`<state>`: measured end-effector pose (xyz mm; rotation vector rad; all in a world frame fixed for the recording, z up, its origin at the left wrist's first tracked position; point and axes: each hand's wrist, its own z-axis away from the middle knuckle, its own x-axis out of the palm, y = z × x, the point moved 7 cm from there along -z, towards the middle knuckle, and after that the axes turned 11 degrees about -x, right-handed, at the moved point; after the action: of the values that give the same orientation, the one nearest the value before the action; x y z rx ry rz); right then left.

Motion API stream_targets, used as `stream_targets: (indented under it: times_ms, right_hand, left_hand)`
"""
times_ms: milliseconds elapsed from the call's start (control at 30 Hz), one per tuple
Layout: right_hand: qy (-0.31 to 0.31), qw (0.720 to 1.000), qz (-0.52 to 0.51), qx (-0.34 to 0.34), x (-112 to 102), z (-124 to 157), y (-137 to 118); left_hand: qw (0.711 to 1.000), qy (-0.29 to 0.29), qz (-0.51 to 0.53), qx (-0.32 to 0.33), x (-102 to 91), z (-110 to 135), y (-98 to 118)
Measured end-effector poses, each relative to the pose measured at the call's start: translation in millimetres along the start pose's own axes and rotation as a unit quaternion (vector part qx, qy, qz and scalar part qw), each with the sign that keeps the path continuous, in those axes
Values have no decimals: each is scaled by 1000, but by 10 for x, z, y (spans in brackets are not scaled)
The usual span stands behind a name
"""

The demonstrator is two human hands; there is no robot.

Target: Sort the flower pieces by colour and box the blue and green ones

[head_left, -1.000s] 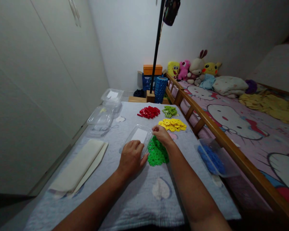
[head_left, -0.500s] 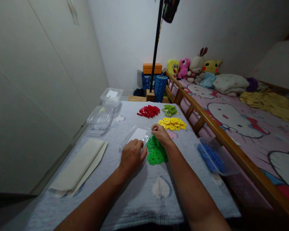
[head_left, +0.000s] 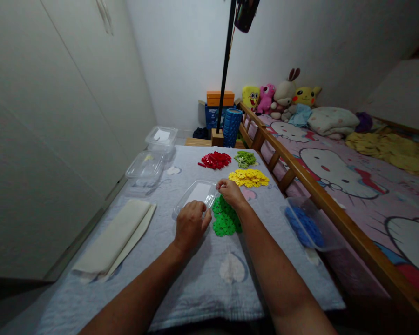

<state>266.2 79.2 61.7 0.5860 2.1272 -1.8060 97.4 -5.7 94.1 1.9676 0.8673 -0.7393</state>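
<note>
A clear plastic box point(head_left: 197, 193) with a white label lies on the blue cloth-covered table point(head_left: 202, 284). My left hand point(head_left: 190, 225) grips its near end, fingers curled over the rim. At the box's far right corner, my right hand point(head_left: 231, 191) pinches the edge. Just right of the box, partly under my right wrist, lies a pile of dark green plastic pieces point(head_left: 225, 220). Beyond it lie piles of yellow pieces point(head_left: 248, 177), red pieces point(head_left: 215, 160) and light green pieces point(head_left: 245, 159).
Two more clear boxes point(head_left: 145, 168) point(head_left: 161, 137) stand at the far left. A folded cream cloth point(head_left: 116, 237) lies at the near left. A clear tub of blue pieces point(head_left: 305, 226) sits by the wooden bed rail point(head_left: 321, 197). A black pole point(head_left: 225, 70) rises behind.
The view has shifted slightly. Both hands stay on the clear box, which has hardly moved.
</note>
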Motion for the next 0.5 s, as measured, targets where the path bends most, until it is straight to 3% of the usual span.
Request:
stream_targets:
  times_ms: [233, 367, 500]
  right_hand:
    - [-2, 988, 152, -14, -26, 106, -120]
    - [23, 952, 303, -18, -28, 286, -393]
    - [21, 931, 364, -11, 68, 484, -580]
  left_hand:
    - [998, 26, 52, -22, -99, -33, -44]
    - [997, 28, 64, -20, -147, -35, -44]
    - [996, 37, 79, -22, -221, -44, -51]
